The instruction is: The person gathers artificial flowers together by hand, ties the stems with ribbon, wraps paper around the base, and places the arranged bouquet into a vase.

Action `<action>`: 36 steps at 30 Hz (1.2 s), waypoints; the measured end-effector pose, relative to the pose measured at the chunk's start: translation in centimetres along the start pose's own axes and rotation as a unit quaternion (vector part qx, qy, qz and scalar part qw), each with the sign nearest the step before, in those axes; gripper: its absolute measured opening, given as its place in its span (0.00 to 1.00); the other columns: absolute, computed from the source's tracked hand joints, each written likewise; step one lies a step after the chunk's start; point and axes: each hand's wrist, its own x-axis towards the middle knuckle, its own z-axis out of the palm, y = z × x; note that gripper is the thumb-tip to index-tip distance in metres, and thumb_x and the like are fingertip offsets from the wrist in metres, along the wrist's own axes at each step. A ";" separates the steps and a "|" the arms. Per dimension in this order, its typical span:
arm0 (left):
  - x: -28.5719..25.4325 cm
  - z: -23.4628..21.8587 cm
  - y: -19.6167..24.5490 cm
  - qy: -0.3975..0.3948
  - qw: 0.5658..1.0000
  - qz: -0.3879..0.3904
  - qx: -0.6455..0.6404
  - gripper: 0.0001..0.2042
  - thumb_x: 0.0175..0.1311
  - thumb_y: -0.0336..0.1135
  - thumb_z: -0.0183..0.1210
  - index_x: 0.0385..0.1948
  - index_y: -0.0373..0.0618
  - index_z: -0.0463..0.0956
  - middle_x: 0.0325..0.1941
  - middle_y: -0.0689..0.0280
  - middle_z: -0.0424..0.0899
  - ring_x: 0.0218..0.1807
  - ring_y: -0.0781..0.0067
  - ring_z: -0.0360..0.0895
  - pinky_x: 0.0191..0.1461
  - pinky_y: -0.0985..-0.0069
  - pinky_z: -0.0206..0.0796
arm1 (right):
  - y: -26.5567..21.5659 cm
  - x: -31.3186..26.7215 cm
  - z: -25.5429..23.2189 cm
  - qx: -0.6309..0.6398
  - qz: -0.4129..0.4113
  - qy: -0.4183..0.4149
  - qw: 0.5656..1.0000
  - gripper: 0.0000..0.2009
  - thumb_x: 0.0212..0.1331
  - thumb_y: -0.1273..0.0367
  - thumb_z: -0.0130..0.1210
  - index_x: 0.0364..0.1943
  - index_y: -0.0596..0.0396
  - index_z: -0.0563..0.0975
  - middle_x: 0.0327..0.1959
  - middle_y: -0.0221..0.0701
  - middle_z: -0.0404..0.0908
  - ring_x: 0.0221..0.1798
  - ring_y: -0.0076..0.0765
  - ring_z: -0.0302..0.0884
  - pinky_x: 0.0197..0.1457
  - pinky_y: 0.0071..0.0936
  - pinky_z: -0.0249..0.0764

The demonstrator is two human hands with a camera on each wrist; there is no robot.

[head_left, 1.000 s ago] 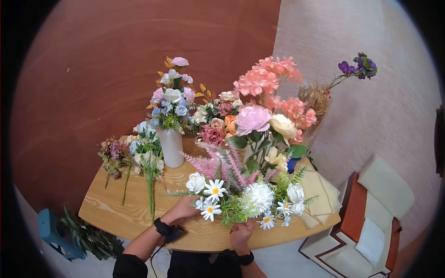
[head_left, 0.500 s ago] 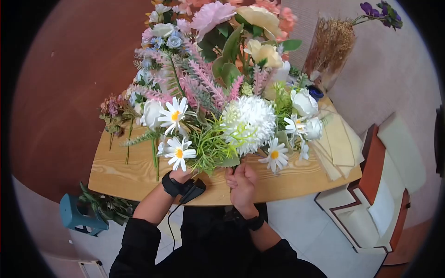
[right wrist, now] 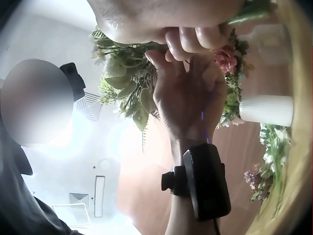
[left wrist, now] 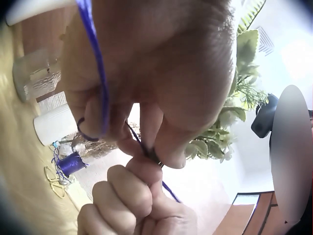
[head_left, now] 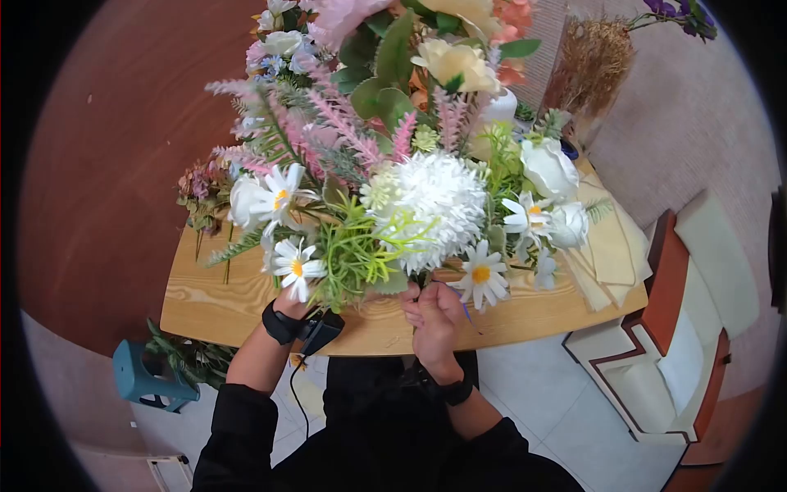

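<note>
A bouquet with a white pompom flower [head_left: 434, 209], daisies and pink sprigs stands over both hands in the head view. My left hand [head_left: 288, 305] is mostly hidden under its left side; my right hand [head_left: 434, 324] is below the pompom flower. In the left wrist view, purple string [left wrist: 98, 58] runs over my left hand [left wrist: 166, 63], whose fingertips pinch the string close to my right hand [left wrist: 117, 200]. The right hand's thumb and curled fingers grip the string there. My right hand [right wrist: 166, 19] partly covers the left [right wrist: 188, 103] in the right wrist view. The bouquet's stems are mostly hidden.
A purple spool [left wrist: 71, 164] and a white vase [right wrist: 266, 109] stand on the table [head_left: 221, 307]. Wrapping sheets [head_left: 615, 246] lie at its right, loose flowers [head_left: 197, 184] at its left. A teal stool [head_left: 143, 373] and an armchair [head_left: 656, 361] are beside it.
The head view has tilted down and closer to the bouquet. Purple string now shows beside my right hand, where none was visible before. Both hands remain below the flowers.
</note>
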 end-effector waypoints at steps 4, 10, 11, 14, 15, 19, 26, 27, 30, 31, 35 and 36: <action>1.2 8.5 6.9 -0.060 0.861 0.040 0.503 0.13 0.54 0.38 0.62 0.39 0.41 0.77 0.34 0.65 0.81 0.36 0.75 0.77 0.39 0.75 0.68 | -1.4 0.3 0.2 -0.026 0.020 -0.021 0.999 0.12 0.64 0.65 0.46 0.27 0.60 0.67 0.20 0.27 0.67 0.19 0.13 0.53 0.20 0.12 0.46; 0.7 7.9 4.8 -0.033 0.898 0.106 0.427 0.15 0.53 0.27 0.57 0.44 0.39 0.73 0.39 0.61 0.80 0.44 0.74 0.74 0.50 0.76 0.65 | 0.2 0.9 -1.3 0.003 0.012 -0.021 1.000 0.09 0.62 0.68 0.44 0.32 0.62 0.69 0.22 0.28 0.67 0.20 0.13 0.54 0.20 0.13 0.47; 0.8 7.3 4.7 -0.058 0.864 0.105 0.490 0.15 0.54 0.28 0.58 0.45 0.38 0.72 0.40 0.61 0.80 0.44 0.73 0.74 0.50 0.75 0.65 | -0.4 0.8 -1.5 -0.015 0.025 -0.040 0.999 0.08 0.61 0.70 0.43 0.33 0.62 0.69 0.22 0.28 0.68 0.20 0.13 0.55 0.21 0.13 0.48; 1.3 -3.2 -6.1 -0.046 0.997 -0.051 -0.017 0.17 0.57 0.34 0.60 0.47 0.40 0.71 0.48 0.59 0.76 0.49 0.69 0.73 0.52 0.72 0.65 | -2.0 0.7 -1.2 -0.018 0.077 -0.085 0.993 0.05 0.58 0.74 0.41 0.35 0.61 0.68 0.25 0.30 0.68 0.21 0.14 0.56 0.22 0.13 0.50; 0.9 -2.3 -5.2 -0.025 0.999 0.002 0.041 0.18 0.56 0.33 0.60 0.48 0.41 0.71 0.49 0.59 0.75 0.50 0.68 0.72 0.54 0.70 0.64 | -2.1 0.8 -1.1 -0.002 0.116 -0.113 0.987 0.04 0.56 0.75 0.41 0.34 0.59 0.68 0.27 0.31 0.69 0.22 0.15 0.56 0.22 0.13 0.50; -0.4 5.2 4.5 -0.061 0.774 0.060 0.627 0.17 0.55 0.37 0.57 0.47 0.46 0.72 0.46 0.62 0.78 0.47 0.66 0.75 0.49 0.70 0.67 | 3.3 1.0 -4.6 -0.197 0.007 -0.120 0.973 0.03 0.57 0.75 0.43 0.35 0.57 0.67 0.28 0.31 0.68 0.23 0.15 0.57 0.23 0.13 0.51; -1.1 8.5 7.7 -0.026 0.884 0.055 0.464 0.12 0.57 0.35 0.56 0.42 0.43 0.75 0.40 0.61 0.81 0.40 0.65 0.77 0.46 0.71 0.67 | -0.2 0.4 -1.6 -0.141 0.018 -0.152 0.978 0.05 0.64 0.72 0.41 0.40 0.56 0.67 0.26 0.26 0.67 0.26 0.14 0.58 0.28 0.11 0.53; -1.1 8.6 8.0 -0.026 0.884 0.055 0.464 0.12 0.57 0.35 0.56 0.42 0.43 0.75 0.40 0.61 0.81 0.40 0.65 0.77 0.46 0.71 0.67 | -0.3 0.2 -1.7 -0.176 0.012 -0.147 0.973 0.06 0.64 0.73 0.40 0.41 0.56 0.69 0.28 0.27 0.69 0.28 0.14 0.61 0.29 0.11 0.56; -1.0 8.5 8.3 -0.072 0.906 0.005 0.418 0.12 0.56 0.34 0.57 0.41 0.44 0.76 0.39 0.62 0.81 0.39 0.65 0.77 0.45 0.70 0.67 | 1.8 -0.3 -2.9 -0.306 -0.133 -0.097 0.938 0.09 0.60 0.77 0.45 0.43 0.59 0.71 0.34 0.33 0.74 0.35 0.26 0.72 0.37 0.19 0.67; -1.0 8.3 7.9 -0.068 0.909 0.018 0.410 0.12 0.56 0.34 0.56 0.41 0.44 0.76 0.39 0.62 0.81 0.39 0.65 0.77 0.45 0.70 0.67 | 1.5 -0.4 -2.7 -0.307 -0.132 -0.096 0.938 0.09 0.60 0.77 0.45 0.43 0.59 0.71 0.34 0.33 0.74 0.35 0.26 0.72 0.37 0.19 0.67; -0.5 6.8 5.6 -0.050 0.919 0.073 0.384 0.11 0.56 0.33 0.55 0.40 0.44 0.76 0.38 0.61 0.81 0.38 0.65 0.77 0.45 0.70 0.67 | 0.6 -0.2 -2.5 -0.485 -0.337 -0.086 0.803 0.13 0.48 0.78 0.51 0.40 0.61 0.73 0.37 0.41 0.76 0.42 0.50 0.73 0.44 0.31 0.68; -0.5 6.3 5.0 -0.044 0.921 0.087 0.377 0.10 0.56 0.33 0.55 0.40 0.44 0.76 0.38 0.61 0.81 0.38 0.65 0.77 0.45 0.70 0.67 | 0.6 0.1 -2.6 -0.495 -0.346 -0.099 0.791 0.13 0.47 0.77 0.52 0.40 0.60 0.74 0.35 0.41 0.76 0.40 0.49 0.73 0.42 0.31 0.69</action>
